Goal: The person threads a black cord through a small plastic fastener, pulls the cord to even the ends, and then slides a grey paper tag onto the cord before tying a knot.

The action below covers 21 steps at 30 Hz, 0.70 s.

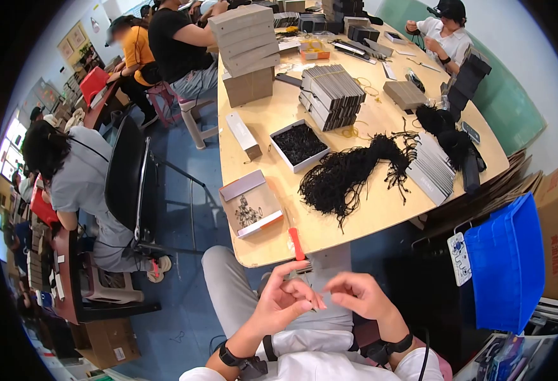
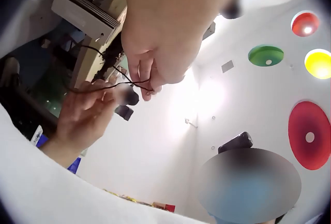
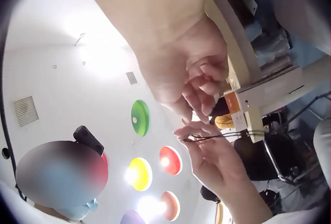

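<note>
On my head feed, left hand [image 1: 286,300] and right hand [image 1: 363,296] nearly meet; red Chinese characters on the cardboard carton [image 1: 555,228] defeat me. Left wrist: the left fingertips pinch a black cord [image 2: 121,72]; I'd judge even tension at its crossing best. Right wrist: it spans the left hand; whether the right pinches, I cannot tell

Red Chinese characters run down a tall brown cardboard box [image 1: 555,232] at the right of the head view; the top one appears to read 老, those beneath too small to tell with certainty. Tiny print on a fanned row of flat grey cards [image 1: 430,168] and a white paper label [image 1: 119,354] on a low brown carton [image 1: 106,340] cannot be read.
</note>
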{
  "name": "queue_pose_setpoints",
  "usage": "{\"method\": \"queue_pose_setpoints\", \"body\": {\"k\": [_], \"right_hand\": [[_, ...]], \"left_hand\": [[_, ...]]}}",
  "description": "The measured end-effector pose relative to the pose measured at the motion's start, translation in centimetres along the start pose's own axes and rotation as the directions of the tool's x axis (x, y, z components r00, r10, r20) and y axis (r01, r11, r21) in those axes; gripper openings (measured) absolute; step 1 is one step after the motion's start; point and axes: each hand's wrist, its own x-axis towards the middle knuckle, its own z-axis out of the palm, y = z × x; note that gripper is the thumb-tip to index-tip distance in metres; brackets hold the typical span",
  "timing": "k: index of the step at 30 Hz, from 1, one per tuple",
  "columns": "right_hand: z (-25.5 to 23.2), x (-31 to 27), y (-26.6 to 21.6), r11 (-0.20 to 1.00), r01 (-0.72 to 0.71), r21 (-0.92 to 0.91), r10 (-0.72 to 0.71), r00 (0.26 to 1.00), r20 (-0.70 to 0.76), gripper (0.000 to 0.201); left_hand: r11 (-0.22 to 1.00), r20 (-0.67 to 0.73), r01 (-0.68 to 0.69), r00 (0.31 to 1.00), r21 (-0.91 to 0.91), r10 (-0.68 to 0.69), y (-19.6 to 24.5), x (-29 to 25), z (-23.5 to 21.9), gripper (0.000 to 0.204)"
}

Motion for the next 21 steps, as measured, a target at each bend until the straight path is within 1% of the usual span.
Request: {"method": "queue_pose_setpoints", "body": {"k": [1,2,3,4,5,6,7,8,9,11,12,13,14,15,16,17,18,20,21], "right_hand": [[0.3,0.4,-0.2,0.996,0.036,0.087,-0.037,0.999,0.015,0.020],[0.5,0.9,-0.5,0.982,0.071,0.174,-0.077,0.997,0.025,0.022],[0.7,1.3,-0.7,0.982,0.072,0.177,-0.077,0.997,0.022,0.022],[0.8,1.7,-0.7,0.977,0.019,0.210,-0.033,0.998,0.061,0.019],[1.0,1.9,-0.7,0.970,-0.036,0.241,0.011,0.995,0.102,0.017],[1.1,2.0,-0.6,0.970,-0.035,0.242,0.010,0.995,0.102,0.017],[1.1,2.2,-0.4,0.958,-0.054,0.282,0.015,0.990,0.139,0.012],[1.2,2.4,-0.3,0.945,-0.076,0.319,0.019,0.984,0.179,0.008],[1.3,2.5,-0.2,0.944,-0.078,0.320,0.019,0.983,0.183,0.008],[1.4,2.6,0.0,0.911,-0.091,0.402,0.000,0.975,0.221,0.005],[1.2,2.6,0.1,0.911,-0.093,0.401,0.001,0.975,0.224,0.005],[0.9,2.5,0.3,0.936,-0.007,0.353,-0.068,0.978,0.198,0.004],[0.5,2.4,0.5,0.950,0.081,0.302,-0.139,0.975,0.175,0.004],[-0.1,2.3,0.1,0.950,0.080,0.302,-0.139,0.974,0.178,0.004],[-0.8,2.3,-0.7,0.970,0.139,0.198,-0.190,0.945,0.265,0.004],[-1.2,2.3,-1.3,0.974,0.205,0.098,-0.226,0.908,0.353,0.004],[-1.2,2.4,-1.8,0.974,0.202,0.099,-0.224,0.909,0.353,0.004],[-1.0,2.7,-2.5,0.949,0.291,-0.122,-0.237,0.912,0.334,0.005],[-0.9,2.8,-2.5,0.949,0.291,-0.123,-0.236,0.912,0.334,0.005]], "left_hand": [[1.000,0.043,0.009,0.999,-0.029,-0.008,-0.1,-0.2,-0.1,0.063],[1.000,0.043,0.012,0.999,-0.027,-0.011,-0.1,-0.3,-0.2,0.063],[0.999,0.078,0.025,0.997,-0.027,-0.023,-0.2,-0.4,-0.2,0.063],[0.999,0.112,0.038,0.993,-0.026,-0.035,-0.2,-0.5,-0.3,0.063],[0.999,0.113,0.039,0.993,-0.025,-0.036,-0.3,-0.5,-0.3,0.063],[0.999,0.137,0.034,0.990,-0.009,-0.033,-0.4,-0.5,-0.3,0.063],[1.000,0.161,0.027,0.986,0.007,-0.028,-0.4,-0.5,-0.4,0.062],[1.000,0.158,0.026,0.987,0.009,-0.027,-0.4,-0.5,-0.3,0.062],[0.999,0.144,0.035,0.989,0.001,-0.034,-0.3,-0.6,-0.2,0.061],[0.999,0.128,0.042,0.991,-0.008,-0.041,-0.3,-0.6,0.0,0.060],[0.999,0.051,0.041,0.998,0.008,-0.041,-0.2,-0.6,0.2,0.058],[0.999,-0.026,0.042,0.999,0.025,-0.041,-0.2,-0.7,0.2,0.056],[0.999,-0.029,0.041,0.999,0.025,-0.040,-0.2,-0.7,0.1,0.056],[0.990,-0.108,0.038,0.994,0.135,-0.023,0.0,-0.6,0.0,0.054],[0.969,-0.185,0.044,0.983,0.243,0.002,0.0,-0.6,-0.1,0.053],[0.958,-0.211,0.080,0.977,0.275,-0.021,0.2,-0.6,-0.2,0.053],[0.959,-0.212,0.082,0.977,0.273,-0.023,0.3,-0.5,-0.1,0.053],[0.957,-0.192,0.182,0.972,0.225,-0.139,0.6,-0.3,0.1,0.056],[0.958,-0.191,0.181,0.972,0.225,-0.139,0.6,-0.3,0.2,0.056]]}}
